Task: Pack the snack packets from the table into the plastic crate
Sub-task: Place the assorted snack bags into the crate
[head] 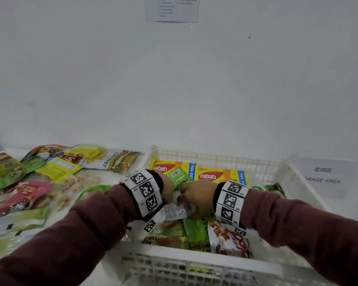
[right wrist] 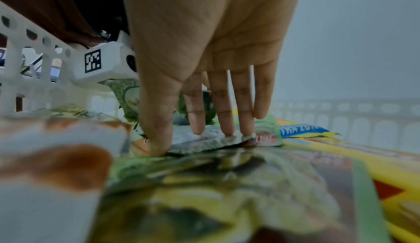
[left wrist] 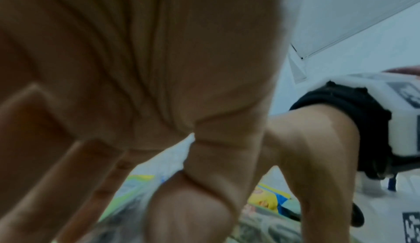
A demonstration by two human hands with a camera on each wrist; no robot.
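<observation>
Both hands are down inside the white plastic crate (head: 215,159), close together over a silver packet (head: 177,211) with a printed label. In the right wrist view my right hand (right wrist: 200,135) has straight fingers, and their tips and the thumb press on the silver packet (right wrist: 204,142). My left hand (head: 168,188) sits just left of my right hand (head: 196,198). In the left wrist view the left hand (left wrist: 200,175) reaches down with extended fingers; their tips are out of frame. Two yellow Nabati packets (head: 210,176) lie at the crate's far side.
Several loose snack packets lie on the table left of the crate, among them a jackfruit packet (head: 112,162), a yellow one (head: 56,169) and a pink one (head: 27,195). More packets fill the crate's near half. A storage-area sign (head: 322,178) lies to the right. The wall stands close behind.
</observation>
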